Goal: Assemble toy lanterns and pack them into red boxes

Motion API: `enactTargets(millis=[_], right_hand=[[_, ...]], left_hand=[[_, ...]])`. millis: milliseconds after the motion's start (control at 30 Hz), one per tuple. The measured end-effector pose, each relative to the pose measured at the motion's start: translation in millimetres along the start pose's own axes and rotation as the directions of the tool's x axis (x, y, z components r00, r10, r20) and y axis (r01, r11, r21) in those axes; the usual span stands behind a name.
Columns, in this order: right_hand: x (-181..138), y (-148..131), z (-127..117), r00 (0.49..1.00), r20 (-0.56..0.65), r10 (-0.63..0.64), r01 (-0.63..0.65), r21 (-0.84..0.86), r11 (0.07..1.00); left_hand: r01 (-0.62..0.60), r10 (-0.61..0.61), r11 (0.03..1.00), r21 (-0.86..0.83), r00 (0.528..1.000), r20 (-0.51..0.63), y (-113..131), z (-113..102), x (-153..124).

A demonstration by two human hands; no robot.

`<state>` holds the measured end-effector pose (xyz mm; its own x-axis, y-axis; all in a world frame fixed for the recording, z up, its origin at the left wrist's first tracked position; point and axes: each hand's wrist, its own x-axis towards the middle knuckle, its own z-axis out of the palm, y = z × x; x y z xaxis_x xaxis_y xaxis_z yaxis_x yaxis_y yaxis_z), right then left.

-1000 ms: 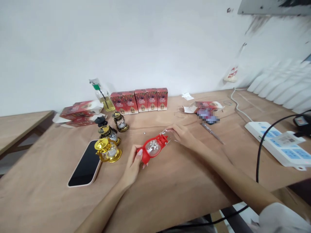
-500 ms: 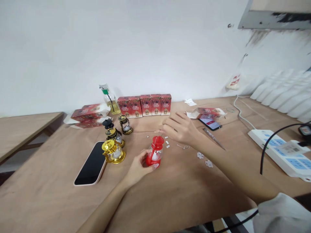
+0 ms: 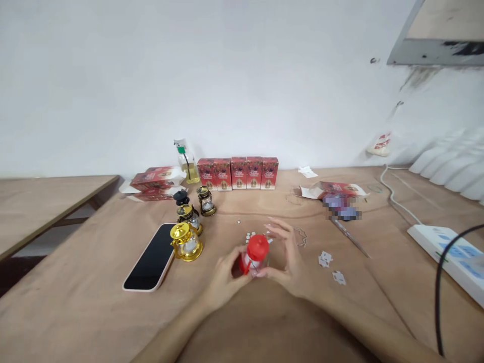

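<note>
A small red lantern (image 3: 258,248) with a clear middle is tilted, its top facing me, between my two hands. My left hand (image 3: 227,277) is closed around its left side, thumb at the front. Close on the right, my right hand (image 3: 289,262) has its fingers spread and curved. Its thumb tip reaches the front of the lantern near the wire handle; whether it presses there I cannot tell. Several small white round pieces (image 3: 250,236) lie just behind the lantern. To the left stand a gold lantern (image 3: 188,243), black-and-gold lanterns (image 3: 207,201) and a black-topped one (image 3: 181,197).
A phone (image 3: 151,262) lies at left. Red boxes (image 3: 239,174) line the wall beside a pump bottle (image 3: 190,169); opened boxes (image 3: 157,180) lie left of it. At right are a pointed tool (image 3: 351,237), white paper bits (image 3: 325,259), thin wire pieces (image 3: 301,237) and a power strip (image 3: 446,252).
My right hand has come down from above the lantern to its right side. The lantern has tipped its top toward me in my left hand. The camera view has shifted.
</note>
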<state>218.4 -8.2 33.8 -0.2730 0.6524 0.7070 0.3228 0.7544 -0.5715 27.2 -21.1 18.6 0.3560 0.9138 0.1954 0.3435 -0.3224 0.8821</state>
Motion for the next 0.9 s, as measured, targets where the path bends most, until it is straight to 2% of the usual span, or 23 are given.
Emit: enactTargets(millis=[67, 133, 167, 233, 300, 367, 433, 467, 533, 633, 700, 733, 800, 900], right_hand=[[-6.0, 1.1, 6.8, 0.973, 0.163, 0.162, -0.195, 0.214, 0.957], [-6.5, -1.3, 9.9, 0.912, 0.349, 0.215, -0.327, 0.305, 0.894], [-5.0, -3.4, 10.4, 0.887, 0.400, 0.229, -0.366, 0.307, 0.879], [0.9, -7.3, 9.9, 0.869, 0.413, 0.273, -0.400, 0.262, 0.878], [10.2, -7.9, 9.1, 0.864, 0.372, 0.338, -0.432, 0.205, 0.878], [22.6, -2.0, 9.1, 0.860, 0.302, 0.412, -0.475, 0.178, 0.862], [37.3, 11.4, 10.9, 0.854, 0.223, 0.469, -0.512, 0.204, 0.835], [44.9, 20.6, 12.5, 0.850, 0.190, 0.492, -0.526, 0.241, 0.815], [59.0, 42.1, 16.9, 0.845, 0.119, 0.521, -0.527, 0.354, 0.773], [74.5, 73.8, 24.5, 0.834, -0.017, 0.552, -0.496, 0.415, 0.763], [80.5, 89.6, 29.1, 0.828, -0.067, 0.557, -0.491, 0.392, 0.778], [82.5, 95.6, 31.2, 0.828, -0.077, 0.556, -0.492, 0.378, 0.785], [85.2, 104.2, 34.8, 0.834, -0.087, 0.545, -0.485, 0.353, 0.800], [87.5, 111.6, 39.6, 0.847, -0.110, 0.520, -0.462, 0.334, 0.822]], left_hand=[[-0.077, 0.074, 0.994, 0.077, 0.996, 0.039, 3.1, 2.4, -3.6], [-0.146, 0.139, 0.980, 0.138, 0.989, 0.059, 6.3, 3.8, -5.9], [-0.164, 0.153, 0.969, 0.184, 0.986, 0.071, 8.5, 3.6, -6.7], [-0.177, 0.148, 0.931, 0.320, 0.983, 0.112, 15.4, -0.6, -7.9], [-0.196, 0.135, 0.851, 0.487, 0.978, 0.157, 26.8, -11.8, -9.1], [-0.248, 0.186, 0.759, 0.602, 0.969, 0.165, 42.2, -32.6, -9.5], [-0.252, 0.261, 0.729, 0.636, 0.962, 0.083, 58.1, -63.6, -6.0], [-0.220, 0.298, 0.734, 0.642, 0.955, -0.013, 64.7, -82.4, -1.7], [-0.084, 0.295, 0.716, 0.693, 0.936, -0.192, 72.0, -123.8, 13.4], [0.118, 0.268, 0.619, 0.777, 0.898, -0.349, 61.9, -184.2, 49.7], [0.297, 0.137, 0.464, 0.834, 0.906, -0.400, 41.9, -215.6, 76.0], [0.373, 0.028, 0.363, 0.854, 0.912, -0.410, 29.6, -227.6, 87.8], [0.411, -0.069, 0.314, 0.856, 0.909, -0.411, 4.3, -244.5, 106.1], [0.417, -0.154, 0.283, 0.864, 0.909, -0.388, -26.0, -257.8, 121.7]])
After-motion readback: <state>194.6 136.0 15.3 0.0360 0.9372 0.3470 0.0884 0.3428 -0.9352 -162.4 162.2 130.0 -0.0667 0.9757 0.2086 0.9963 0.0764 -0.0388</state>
